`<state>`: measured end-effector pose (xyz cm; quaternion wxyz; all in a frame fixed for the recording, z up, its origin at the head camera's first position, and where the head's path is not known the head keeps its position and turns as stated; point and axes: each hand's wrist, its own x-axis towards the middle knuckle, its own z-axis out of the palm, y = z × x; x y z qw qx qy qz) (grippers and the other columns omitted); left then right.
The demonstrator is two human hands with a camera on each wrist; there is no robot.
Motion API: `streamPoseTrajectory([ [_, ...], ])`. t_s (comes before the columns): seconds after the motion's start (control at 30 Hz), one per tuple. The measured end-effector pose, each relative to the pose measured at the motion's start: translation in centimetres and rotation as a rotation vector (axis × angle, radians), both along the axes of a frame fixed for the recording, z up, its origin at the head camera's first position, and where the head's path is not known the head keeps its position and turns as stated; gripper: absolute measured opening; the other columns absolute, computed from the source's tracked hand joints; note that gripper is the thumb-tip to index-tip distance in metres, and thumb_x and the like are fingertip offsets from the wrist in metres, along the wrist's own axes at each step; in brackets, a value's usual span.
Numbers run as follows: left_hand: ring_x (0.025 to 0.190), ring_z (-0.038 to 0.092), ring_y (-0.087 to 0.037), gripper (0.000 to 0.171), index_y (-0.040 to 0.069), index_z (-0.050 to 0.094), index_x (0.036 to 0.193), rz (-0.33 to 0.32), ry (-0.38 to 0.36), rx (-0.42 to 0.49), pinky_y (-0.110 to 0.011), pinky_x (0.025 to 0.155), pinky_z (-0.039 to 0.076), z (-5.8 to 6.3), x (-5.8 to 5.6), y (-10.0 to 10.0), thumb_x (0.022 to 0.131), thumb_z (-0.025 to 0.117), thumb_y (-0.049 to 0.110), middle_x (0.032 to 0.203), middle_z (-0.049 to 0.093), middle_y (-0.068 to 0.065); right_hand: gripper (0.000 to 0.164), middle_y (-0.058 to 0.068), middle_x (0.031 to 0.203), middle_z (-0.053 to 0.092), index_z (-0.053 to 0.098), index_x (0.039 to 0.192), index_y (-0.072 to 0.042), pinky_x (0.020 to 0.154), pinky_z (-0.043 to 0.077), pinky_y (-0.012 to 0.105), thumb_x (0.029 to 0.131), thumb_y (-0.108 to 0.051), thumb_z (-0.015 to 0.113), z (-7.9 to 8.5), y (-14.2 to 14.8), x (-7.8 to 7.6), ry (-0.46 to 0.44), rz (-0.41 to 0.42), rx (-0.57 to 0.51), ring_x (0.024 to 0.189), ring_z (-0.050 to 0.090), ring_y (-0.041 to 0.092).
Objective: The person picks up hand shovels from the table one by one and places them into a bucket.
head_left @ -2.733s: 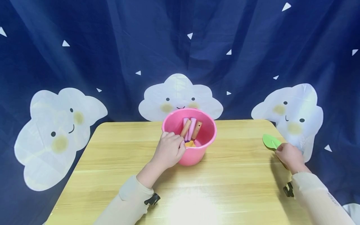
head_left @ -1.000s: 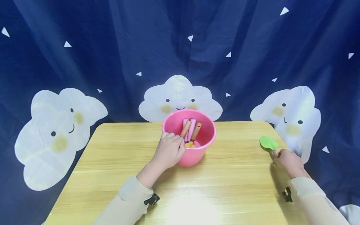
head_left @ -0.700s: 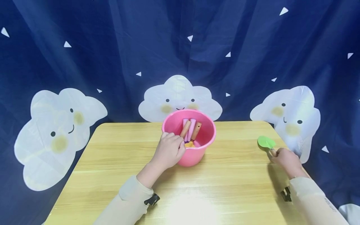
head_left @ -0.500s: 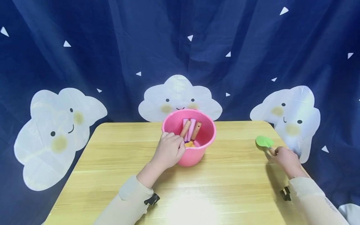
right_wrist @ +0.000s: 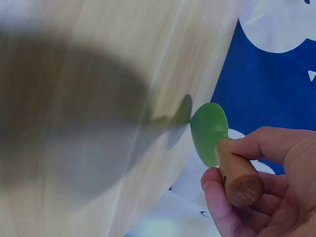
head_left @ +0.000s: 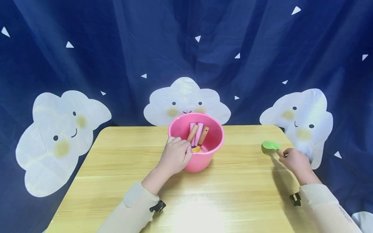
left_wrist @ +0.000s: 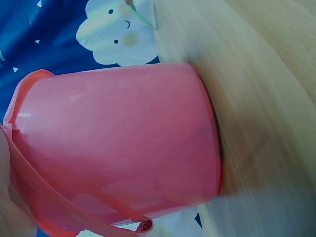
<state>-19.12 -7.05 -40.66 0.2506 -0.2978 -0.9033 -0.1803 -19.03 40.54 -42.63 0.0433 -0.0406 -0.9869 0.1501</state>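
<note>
Behind my wooden table (head_left: 116,168) hangs a dark blue curtain (head_left: 116,48) printed with smiling white clouds, filling the upper part of the head view. My left hand (head_left: 175,157) sits at the middle of that frame, fingers curled over the near rim of the pink bucket (head_left: 201,161), which stands upright on the table and holds several wooden-handled toy tools (head_left: 198,134) leaning against its far wall. My right hand (head_left: 295,160), at the right edge, has its fingers wrapped round the wooden handle of a small green shovel (head_left: 269,145); the wrist view shows the shovel (right_wrist: 210,131) lifted clear of the tabletop, blade pointing away from me. I judge the bucket light and top-heavy with those handles, so a careless pull from my left hand could tip it toward me and spill the tools. My grip on the shovel sits near the handle's end, so the blade could swing or clip the bucket's rim.
</note>
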Motion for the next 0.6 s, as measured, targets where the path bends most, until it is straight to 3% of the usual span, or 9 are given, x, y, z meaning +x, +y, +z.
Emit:
streamPoseTrajectory([
  [0.4, 0.064, 0.040, -0.014, 0.028, 0.019, 0.049, 0.067, 0.001, 0.009, 0.011, -0.036, 0.075, 0.035, 0.0, 0.1, 0.0, 0.094, 0.046, 0.023, 0.060, 0.043, 0.008, 0.025, 0.021, 0.083, 0.068, 0.070, 0.092, 0.005, 0.064, 0.042, 0.053, 0.080, -0.015, 0.062, 1.3, -1.8, 0.4, 0.031, 0.024, 0.016, 0.070, 0.060, 0.041],
  [0.6, 0.064, 0.040, -0.013, 0.027, 0.019, 0.050, 0.067, 0.007, 0.006, 0.006, -0.036, 0.075, 0.035, -0.1, 0.0, 0.1, 0.094, 0.048, 0.023, 0.061, 0.043, 0.008, 0.024, 0.019, 0.085, 0.070, 0.072, 0.093, 0.003, 0.064, 0.042, 0.051, 0.081, -0.016, 0.062, 1.7, -2.5, 0.3, 0.034, 0.037, 0.022, 0.072, 0.061, 0.041],
])
